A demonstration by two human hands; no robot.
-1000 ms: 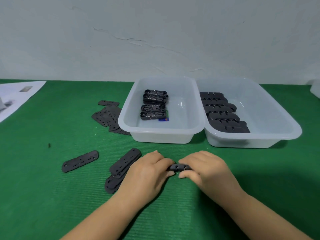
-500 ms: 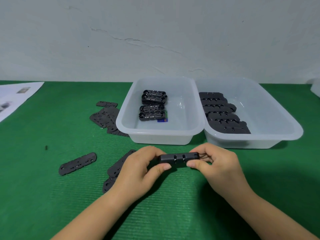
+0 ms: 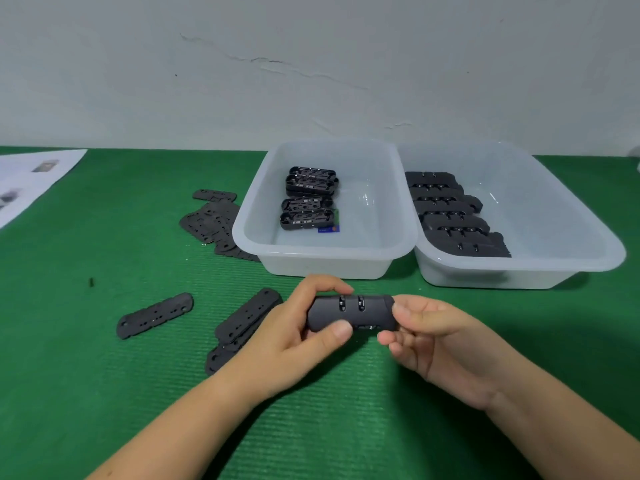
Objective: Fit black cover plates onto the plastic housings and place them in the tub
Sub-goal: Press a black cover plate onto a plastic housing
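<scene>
You hold the housing (image 3: 349, 312) off the mat between both hands, just nearer you than the two tubs; your left hand (image 3: 294, 336) grips its left end, thumb on the near face, while your right hand (image 3: 424, 336) pinches its right end; whether the cover plate is fully seated on the hidden side I cannot tell; I'd press evenly along both ends, check the edges sit flush, then lower it into the left tub (image 3: 323, 252), ahead of your left hand, beside the finished units (image 3: 308, 199).
</scene>
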